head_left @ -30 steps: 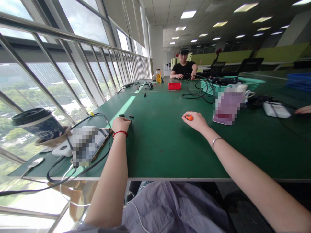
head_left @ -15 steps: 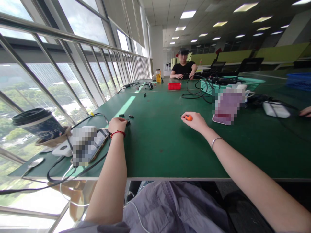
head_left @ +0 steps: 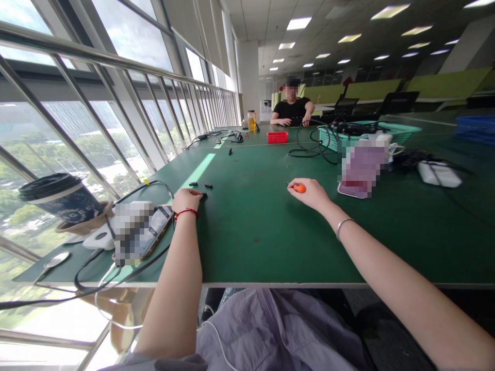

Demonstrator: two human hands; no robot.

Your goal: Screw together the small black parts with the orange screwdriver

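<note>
My left hand point(head_left: 187, 199) rests on the green table point(head_left: 263, 226) with its fingers curled around a small black part point(head_left: 203, 195). Two more small black parts point(head_left: 200, 184) lie just beyond it. My right hand point(head_left: 310, 192) is closed on a small tool with an orange handle point(head_left: 298, 188), held low over the table. A red cord circles my left wrist and a silver bangle my right.
A lidded paper cup point(head_left: 62, 200), a phone and dark cables lie at the left. A teal basket point(head_left: 363, 133) of cables, a red box point(head_left: 277, 137), white power strips point(head_left: 439, 173) and a seated person point(head_left: 293, 107) are farther back.
My left hand has slid a little left and back, and the black part now shows at its fingertips. A hand at the right edge has left the view.
</note>
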